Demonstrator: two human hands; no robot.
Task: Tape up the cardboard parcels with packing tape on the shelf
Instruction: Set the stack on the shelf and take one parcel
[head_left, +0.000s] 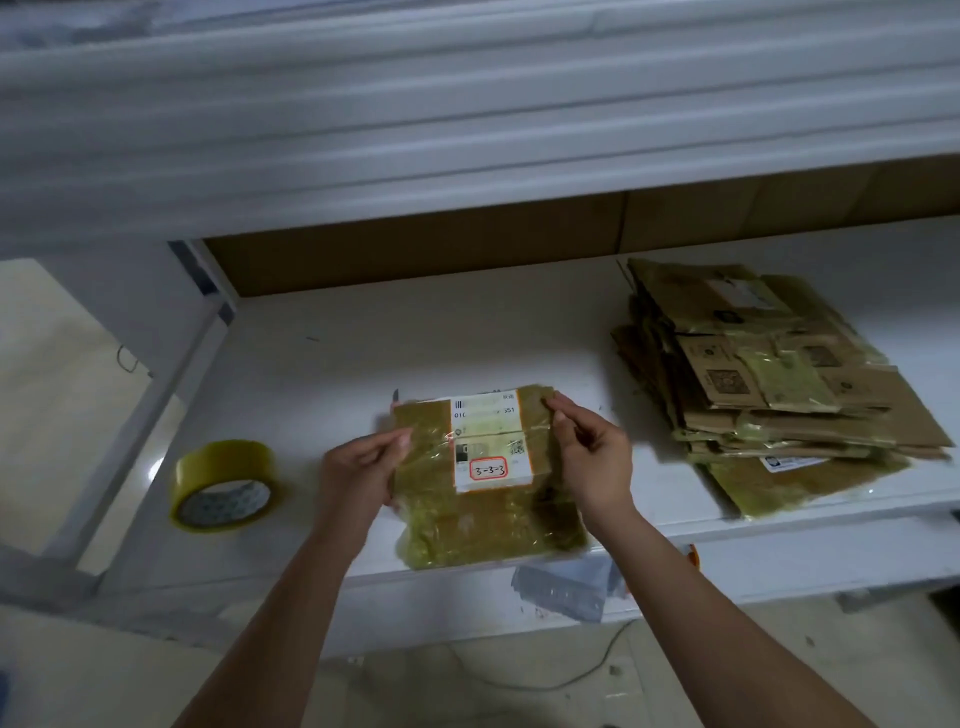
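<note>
White shelf (467, 332) with a brown cardboard back wall, pretty dim lighting overall. Sitting near the front edge in the middle is a flat cardboard parcel (483, 478), already wrapped in glossy yellowish tape, with a white shipping label (491, 441) on top that has "3-3-3" handwritten in a red box. Left hand (358, 467) holds the parcel's left edge, fingers curled around it. Right hand (592, 452) is at the right side, thumb and fingertips pinching at the top right corner, can't tell if it's pinching tape or the parcel itself. Roll of yellow packing tape (223, 486) lies flat on the shelf to the left, well apart from the parcel. Off to the right there's a messy stack of taped cardboard parcels (769, 364), some with labels and QR codes showing.
</note>
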